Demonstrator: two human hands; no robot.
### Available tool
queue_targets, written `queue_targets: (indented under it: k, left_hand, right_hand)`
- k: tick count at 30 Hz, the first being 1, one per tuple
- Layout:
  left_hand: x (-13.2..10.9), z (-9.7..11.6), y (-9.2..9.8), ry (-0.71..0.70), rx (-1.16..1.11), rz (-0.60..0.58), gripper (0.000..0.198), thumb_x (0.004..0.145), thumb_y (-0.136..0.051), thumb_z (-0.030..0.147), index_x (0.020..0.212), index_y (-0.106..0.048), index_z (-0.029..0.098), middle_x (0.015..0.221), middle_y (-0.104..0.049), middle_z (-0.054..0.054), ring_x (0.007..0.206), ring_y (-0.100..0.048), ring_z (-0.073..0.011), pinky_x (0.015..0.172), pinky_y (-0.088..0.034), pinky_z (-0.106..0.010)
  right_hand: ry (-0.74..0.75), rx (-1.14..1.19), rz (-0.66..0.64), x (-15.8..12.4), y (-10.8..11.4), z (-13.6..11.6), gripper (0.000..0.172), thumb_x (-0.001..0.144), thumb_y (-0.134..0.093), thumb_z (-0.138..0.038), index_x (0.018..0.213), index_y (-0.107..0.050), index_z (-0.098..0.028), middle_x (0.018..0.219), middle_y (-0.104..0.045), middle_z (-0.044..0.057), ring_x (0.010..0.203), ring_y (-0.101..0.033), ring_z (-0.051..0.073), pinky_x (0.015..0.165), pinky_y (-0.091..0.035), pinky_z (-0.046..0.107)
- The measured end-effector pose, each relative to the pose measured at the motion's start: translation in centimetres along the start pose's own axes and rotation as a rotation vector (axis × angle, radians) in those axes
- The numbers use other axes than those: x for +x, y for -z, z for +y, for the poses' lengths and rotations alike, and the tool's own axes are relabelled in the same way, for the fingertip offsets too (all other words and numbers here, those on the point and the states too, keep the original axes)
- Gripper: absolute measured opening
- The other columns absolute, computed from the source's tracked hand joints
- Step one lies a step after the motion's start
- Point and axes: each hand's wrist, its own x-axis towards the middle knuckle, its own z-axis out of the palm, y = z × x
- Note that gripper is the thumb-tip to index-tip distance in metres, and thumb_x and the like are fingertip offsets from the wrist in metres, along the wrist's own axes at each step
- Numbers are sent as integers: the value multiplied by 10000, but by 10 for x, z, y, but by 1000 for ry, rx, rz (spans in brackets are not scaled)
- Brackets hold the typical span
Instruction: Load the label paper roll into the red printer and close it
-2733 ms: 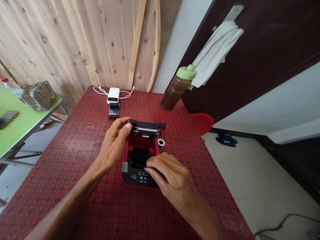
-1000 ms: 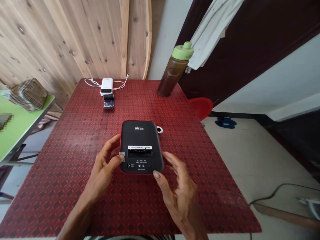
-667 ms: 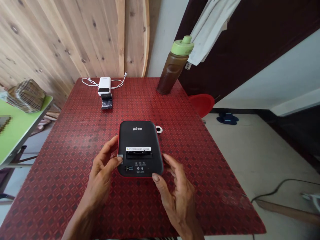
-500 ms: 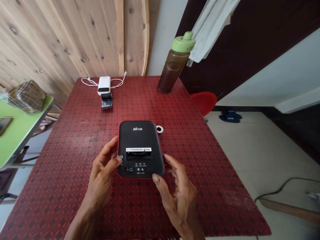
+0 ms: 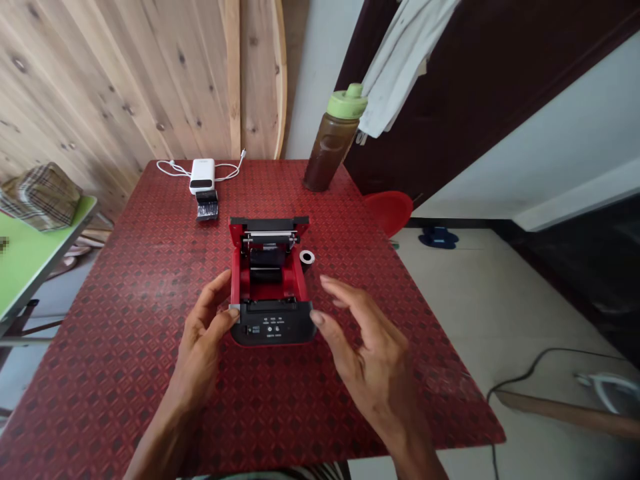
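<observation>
A small black-and-red printer (image 5: pixel 270 283) sits near the middle of the frame on the red patterned table (image 5: pixel 125 333), with its black lid (image 5: pixel 269 222) swung fully open toward the far side. Its red inside (image 5: pixel 240 260) shows a metal rod (image 5: pixel 270 236) near the lid and a dark compartment (image 5: pixel 265 270) below it. The black front panel (image 5: pixel 270 328), with its small buttons, faces the person.

The left hand (image 5: pixel 200 340) grasps the printer's near left corner, its thumb (image 5: pixel 227 313) pressing on a small grey tab (image 5: pixel 233 309) and its fingers curving along the left side. The right hand (image 5: pixel 375 347) is released, fingers spread and held in the air just right of the front panel, touching nothing.

A small white ring (image 5: pixel 307 257) lies on the table just beyond the printer's right side. Toward the far edge stand a white power bank (image 5: pixel 201 175) with its white cable (image 5: pixel 170 168), a small black object (image 5: pixel 207 207) just in front of it, and, at upper centre, a brown bottle (image 5: pixel 327 155) with a green cap. A plaid cloth (image 5: pixel 40 198) lies on a green table (image 5: pixel 45 250) at the left edge. A red stool (image 5: pixel 390 212) shows beyond the table's right corner, and a white towel (image 5: pixel 400 73) hangs on a dark door (image 5: pixel 475 93) at upper right.
</observation>
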Motion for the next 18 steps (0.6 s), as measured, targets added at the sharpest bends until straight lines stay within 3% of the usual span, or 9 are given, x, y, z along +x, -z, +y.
queue_targets:
  k: [3, 6, 9, 12, 15, 18]
  left_hand:
    - [0, -1, 2, -19, 4, -38, 538, 936, -790, 364, 1462, -700, 297, 1586, -671, -73, 1500, -583, -356, 1249, -439, -516]
    - [0, -3, 5, -34, 13, -68, 541, 947, -788, 374, 1472, -688, 292, 1581, -675, -76, 1492, -590, -355, 1213, -480, -497]
    - [1, -4, 8, -46, 32, -86, 535, 961, -779, 374, 1480, -682, 290, 1592, -667, -75, 1505, -582, -347, 1188, -509, -466]
    - [0, -1, 8, -29, 52, -90, 560, 964, -768, 381, 1505, -662, 283, 1596, -664, -85, 1497, -594, -350, 1146, -546, -456]
    - [-1, 2, 7, -1, 55, -78, 581, 939, -784, 397, 1492, -663, 269, 1584, -673, -98, 1493, -600, -363, 1093, -582, -449]
    - [-1, 3, 7, 7, 58, -66, 576, 933, -784, 398, 1483, -667, 271, 1575, -679, -97, 1503, -592, -359, 1086, -587, -443]
  right_hand:
    - [183, -85, -76, 34, -5, -5, 267, 1095, -555, -112, 1318, -695, -156, 1273, -804, 138, 1193, -761, 264, 1078, -617, 446]
    - [166, -257, -239, 57, -22, -11, 333, 1062, -475, -18, 1268, -724, -96, 1178, -814, 179, 1102, -763, 332, 982, -614, 531]
    - [74, -277, -332, 64, -33, -14, 299, 1070, -489, -55, 1202, -748, -120, 1081, -824, 157, 1003, -760, 339, 900, -587, 523]
    - [62, -83, -316, 62, -31, -13, 239, 1118, -528, -176, 1204, -752, -173, 1129, -833, 109, 1038, -760, 290, 947, -549, 465]
    - [53, 64, -384, 64, -24, -13, 289, 1156, -529, -337, 1049, -781, -243, 1028, -838, 26, 972, -762, 225, 927, -518, 397]
    - [33, -79, -518, 76, -29, -16, 375, 1165, -511, -326, 921, -783, -240, 966, -830, 25, 947, -755, 225, 905, -503, 393]
